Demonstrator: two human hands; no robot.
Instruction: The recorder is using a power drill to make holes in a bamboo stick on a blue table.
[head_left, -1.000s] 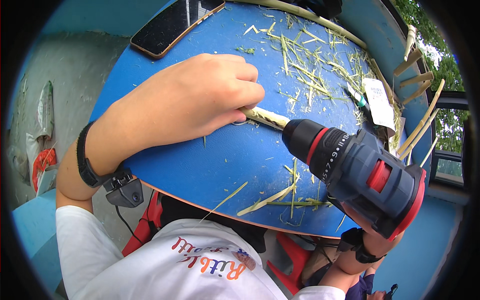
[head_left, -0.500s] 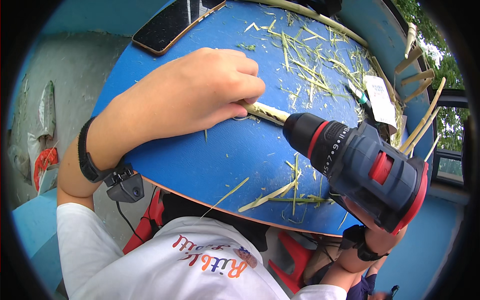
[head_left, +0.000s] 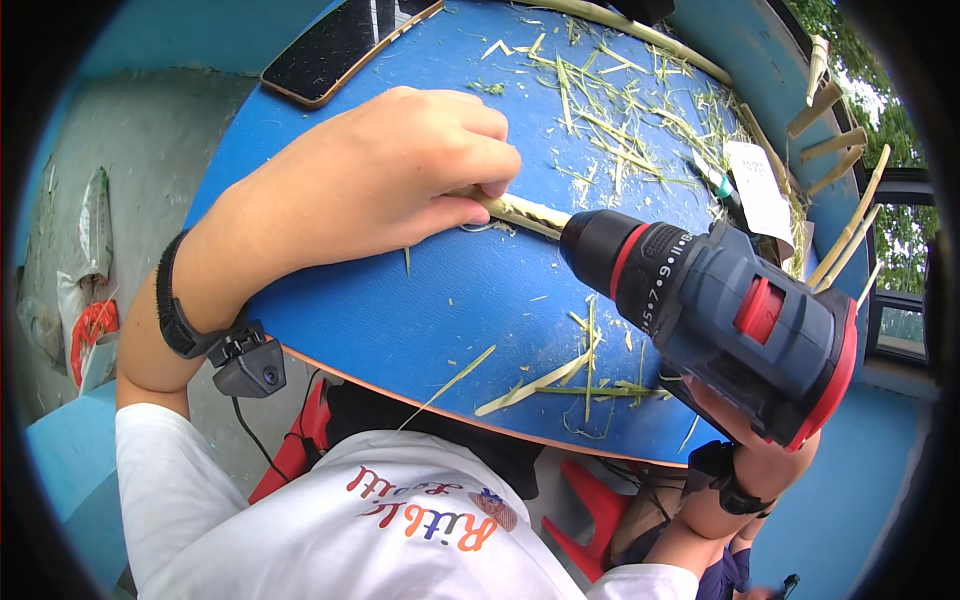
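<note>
I see barely a shift from half a second ago: the left hand (head_left: 420, 165) keeps its fingers pinched around the pale stalk (head_left: 513, 207) mid-frame, still lined up with the drill (head_left: 725, 292), which the right hand's (head_left: 735, 428) mostly hidden fingers seemingly grip.

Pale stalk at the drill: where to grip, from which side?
Likely best to pinch the pale stalk near its left end, coming from the left, as the left hand does: it's slender, and its right end sits at the black chuck.
</note>
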